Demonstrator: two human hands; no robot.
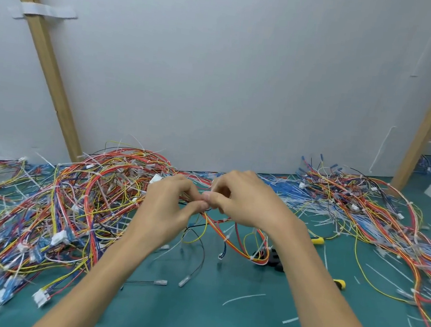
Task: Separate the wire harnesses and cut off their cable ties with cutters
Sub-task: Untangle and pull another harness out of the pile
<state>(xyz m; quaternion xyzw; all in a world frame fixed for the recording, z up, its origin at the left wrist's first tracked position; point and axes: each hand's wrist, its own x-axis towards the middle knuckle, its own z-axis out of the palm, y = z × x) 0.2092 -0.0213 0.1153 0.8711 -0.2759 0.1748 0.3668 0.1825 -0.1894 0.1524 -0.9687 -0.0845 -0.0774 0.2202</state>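
Pinching wire harness [228, 235], left hand [166, 206] & right hand [245, 201] both curled on it, cutters [277, 260] on mat [217, 325] nearby

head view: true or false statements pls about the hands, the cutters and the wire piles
1. The left hand and right hand both pinch wires of one harness above the mat. True.
2. The right hand holds the cutters. False: the cutters lie on the mat, partly hidden by the right forearm, and neither hand touches them.
3. A big pile of harnesses lies to the left of the hands. True.
4. The mat is red. False: it is green.
5. Loose white strips lie scattered on the mat. True.
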